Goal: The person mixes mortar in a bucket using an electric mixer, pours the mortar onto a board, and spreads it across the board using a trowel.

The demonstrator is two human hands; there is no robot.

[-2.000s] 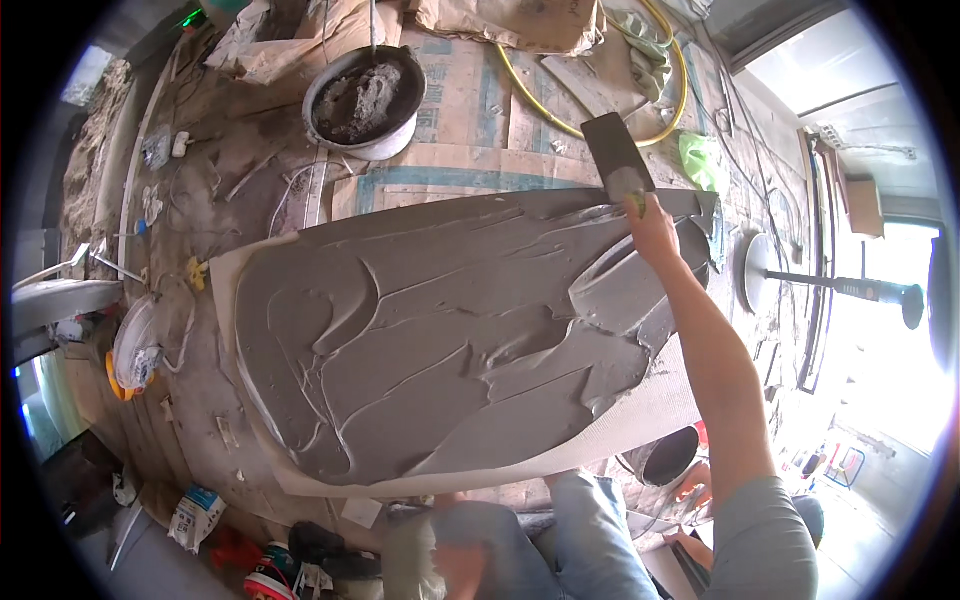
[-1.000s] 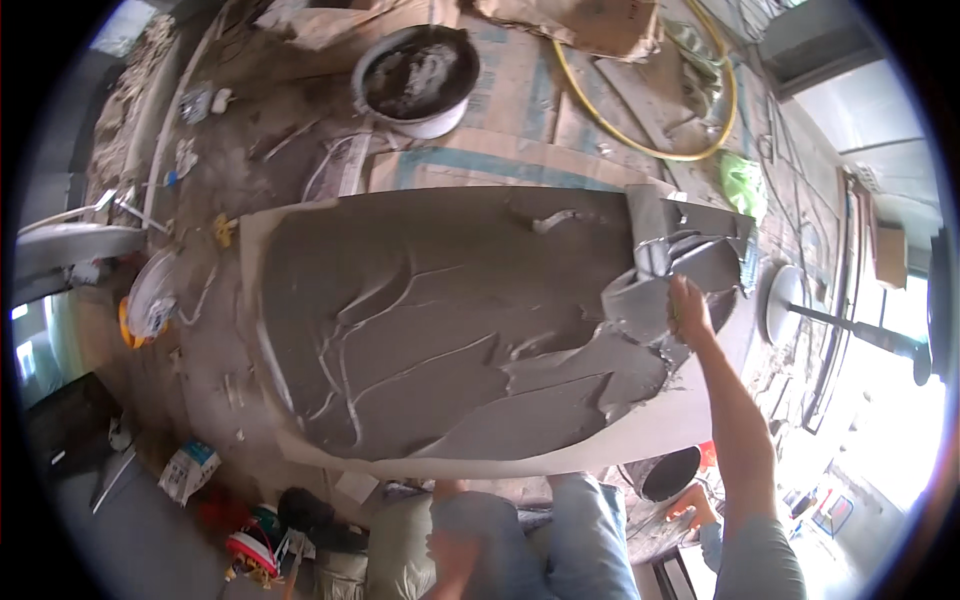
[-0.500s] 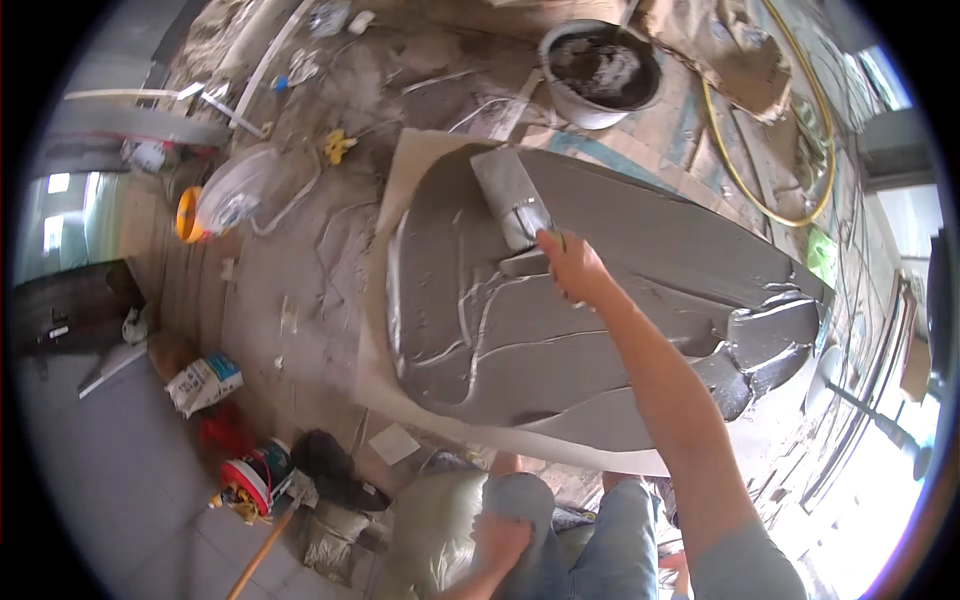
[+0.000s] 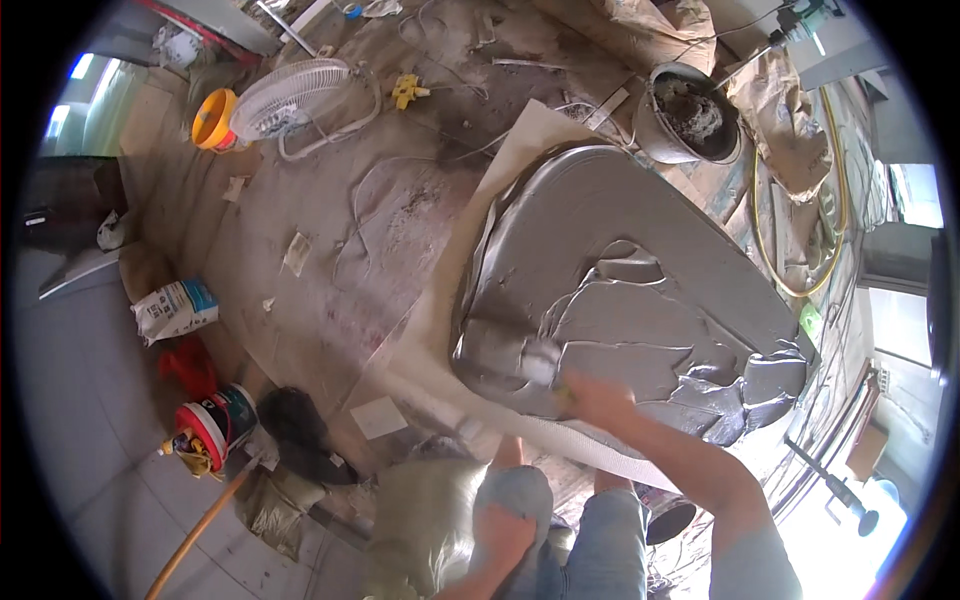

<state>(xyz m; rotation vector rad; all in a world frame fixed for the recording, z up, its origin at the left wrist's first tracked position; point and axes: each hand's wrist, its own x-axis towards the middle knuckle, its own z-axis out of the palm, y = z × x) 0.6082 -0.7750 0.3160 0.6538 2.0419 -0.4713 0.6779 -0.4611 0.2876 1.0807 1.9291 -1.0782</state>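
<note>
My right hand [image 4: 600, 403] is closed round the handle of a flat metal trowel [image 4: 510, 358], somewhat smeared by motion. Its blade lies on a thick layer of wet grey mortar [image 4: 640, 300], by the layer's near left edge. The mortar covers most of a large pale tile or board [image 4: 420, 362], leaving bare margins on the left and near sides. Ridges and folds mark the mortar's middle and right end. My left hand [image 4: 505, 537] rests on my left knee, holding nothing, its fingers laid over the denim.
A mortar bucket [image 4: 645, 135] stands beyond the board, with a yellow hose [image 4: 757, 235] to its right. Far left are a fan [image 4: 290, 95] and an orange-rimmed bucket [image 4: 212, 120]. A red-rimmed bucket [image 4: 207, 425] and wooden handle [image 4: 200, 535] sit at the near left.
My right hand has drawn the trowel from the far left part of the mortar toward me, to the near left edge. The view has turned. My left hand stays on the knee.
</note>
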